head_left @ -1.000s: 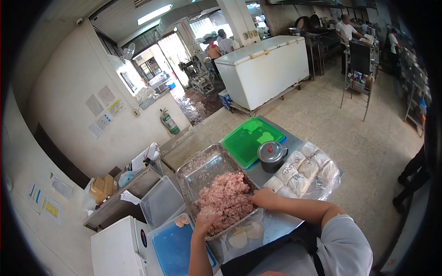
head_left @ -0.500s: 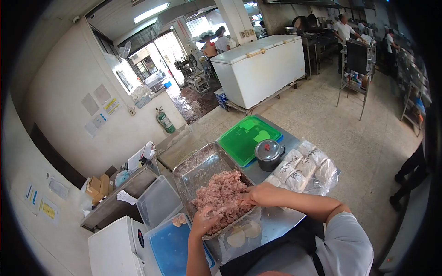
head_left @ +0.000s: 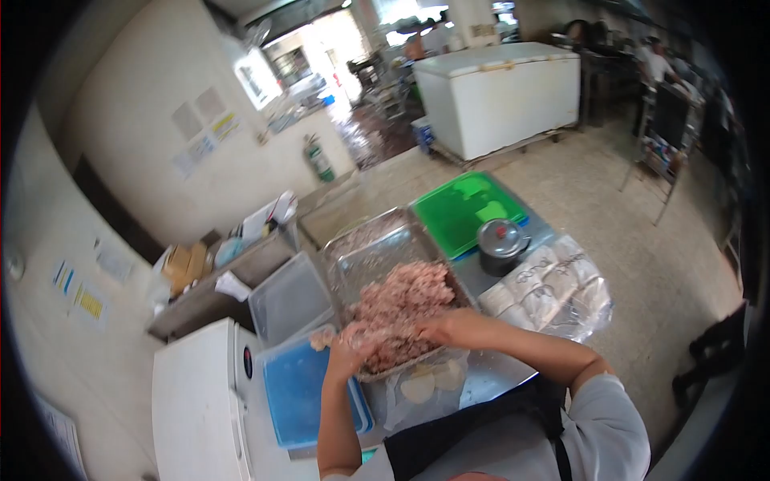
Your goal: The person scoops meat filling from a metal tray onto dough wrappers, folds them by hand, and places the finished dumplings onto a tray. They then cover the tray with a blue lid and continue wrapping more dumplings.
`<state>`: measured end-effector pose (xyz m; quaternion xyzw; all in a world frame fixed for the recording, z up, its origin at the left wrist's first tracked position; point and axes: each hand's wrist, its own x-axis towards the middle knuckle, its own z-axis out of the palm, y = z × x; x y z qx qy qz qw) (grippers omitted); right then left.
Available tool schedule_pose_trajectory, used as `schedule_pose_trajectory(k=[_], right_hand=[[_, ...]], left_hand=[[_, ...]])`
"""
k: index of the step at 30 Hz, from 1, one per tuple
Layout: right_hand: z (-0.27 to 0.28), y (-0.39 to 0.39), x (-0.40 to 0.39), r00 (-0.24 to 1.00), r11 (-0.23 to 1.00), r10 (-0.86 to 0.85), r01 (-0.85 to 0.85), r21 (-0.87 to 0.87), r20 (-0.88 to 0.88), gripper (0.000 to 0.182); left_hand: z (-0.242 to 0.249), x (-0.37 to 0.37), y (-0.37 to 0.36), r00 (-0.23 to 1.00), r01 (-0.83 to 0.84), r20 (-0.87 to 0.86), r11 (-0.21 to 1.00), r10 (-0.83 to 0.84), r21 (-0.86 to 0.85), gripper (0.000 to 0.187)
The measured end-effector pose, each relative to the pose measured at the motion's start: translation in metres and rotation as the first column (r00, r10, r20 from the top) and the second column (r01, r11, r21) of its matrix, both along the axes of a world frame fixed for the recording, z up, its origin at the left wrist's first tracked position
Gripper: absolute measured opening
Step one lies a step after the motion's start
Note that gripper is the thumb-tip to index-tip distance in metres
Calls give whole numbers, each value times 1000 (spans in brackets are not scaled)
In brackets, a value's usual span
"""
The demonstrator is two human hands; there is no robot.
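A metal tray [head_left: 350,261] holds a heap of pink ground meat [head_left: 407,301] towards its near end. My left hand [head_left: 348,353] is at the near left corner of the tray, against the meat, its fingers smeared with it and hard to make out. On the right side of the heap, my right hand [head_left: 447,327] touches the meat with its fingertips partly hidden in it. Next to the tray's near edge lies a clear plastic bag [head_left: 401,401] with pale round pieces [head_left: 419,388] on it.
A green lid [head_left: 449,215], a grey lidded pot [head_left: 502,245] and wrapped white packs [head_left: 545,289] are to the right. At the left are a blue-lidded container [head_left: 301,397] and a clear bin [head_left: 289,301]. A white chest freezer [head_left: 513,96] and people stand farther back.
The view has shifted, so the tray and table sit farther right and the freezer higher. My left hand has risen slightly to the tray's left corner. Both hands remain at the meat.
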<state>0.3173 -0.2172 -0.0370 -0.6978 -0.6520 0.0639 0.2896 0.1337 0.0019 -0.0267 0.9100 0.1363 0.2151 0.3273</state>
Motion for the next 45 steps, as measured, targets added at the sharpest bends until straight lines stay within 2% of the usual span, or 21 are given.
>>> schedule_pose_trajectory(k=[4, 5, 7, 9, 12, 13, 15, 19, 21, 26, 28, 31, 32, 33, 34, 35, 36, 38, 40, 44, 45], right_hand=[[-41, 8, 27, 872, 996, -84, 91, -9, -482, 35], [-55, 8, 33, 798, 992, -113, 124, -22, -592, 36], [-65, 5, 33, 744, 980, -192, 181, -83, -641, 34], [-71, 2, 32, 684, 957, -283, 249, -150, -672, 31], [-78, 1, 28, 782, 968, -192, 251, 18, -593, 29], [-77, 1, 29, 780, 970, -184, 241, 16, -599, 29], [-70, -1, 29, 740, 976, -203, 206, -71, -641, 29], [-58, -2, 28, 689, 961, -274, 214, -173, -671, 29], [-68, 1, 28, 699, 968, -240, 226, -110, -674, 29], [-55, 2, 27, 706, 972, -231, 195, -129, -669, 28], [-52, -1, 30, 795, 982, -186, 163, -91, -577, 30], [-77, -6, 55, 915, 985, -149, 102, -142, -374, 33], [-55, -6, 61, 978, 982, -130, 104, -157, -166, 28], [-31, -5, 67, 976, 979, -145, 117, -168, -163, 28], [-8, -5, 71, 989, 961, -144, 145, -237, 22, 24], [5, -6, 71, 971, 937, -123, 181, -299, 205, 24], [1, -6, 70, 969, 933, -130, 191, -306, 209, 24], [-18, 0, 68, 910, 911, -45, 207, -357, 413, 20], [-31, -6, 43, 889, 902, 60, 146, -405, 455, 18], [6, -15, 37, 831, 895, 169, 96, -435, 531, 18], [17, -13, 43, 825, 890, 147, 130, -437, 545, 22]], left_hand=[[-11, -37, 62, 988, -41, -149, 996, 28, -85, 35], [-9, -48, 68, 987, -159, -42, 958, 154, -236, 38], [-18, -73, 87, 949, -274, 42, 882, 313, -383, 40], [-48, -98, 118, 884, -468, 60, 877, 464, 108, 40], [-70, -112, 130, 836, -525, -17, 807, 549, 270, 47], [-70, -112, 127, 830, -531, -23, 802, 558, 274, 47], [-71, -101, 119, 772, -633, -120, 772, 624, -58, 65], [-80, -80, 124, 779, -617, -179, 785, 601, -56, 81], [-89, -70, 131, 779, -598, -136, 790, 612, 135, 86], [-109, -67, 152, 786, -586, -199, 808, 586, 66, 87], [-106, -70, 150, 788, -580, -224, 814, 573, 44, 88], [-83, -74, 122, 870, -447, -86, 851, 485, 275, 85], [-69, -73, 105, 863, -436, -68, 808, 500, 397, 78], [-56, -72, 88, 857, -423, -44, 748, 514, 512, 72], [-44, -69, 69, 863, -414, -48, 759, 502, 503, 72], [-36, -64, 44, 918, -370, -44, 893, 393, 254, 57], [-33, -58, 22, 958, -286, -8, 958, 286, -10, 43], [-43, -45, -24, 996, -87, 12, 986, 90, -144, 24], [-71, -39, -50, 978, 117, -148, 972, -148, -203, 19], [-116, -40, -92, 947, 190, -250, 979, -201, -67, 17], [-119, -39, -101, 979, 94, -185, 995, -86, 38, 15]])
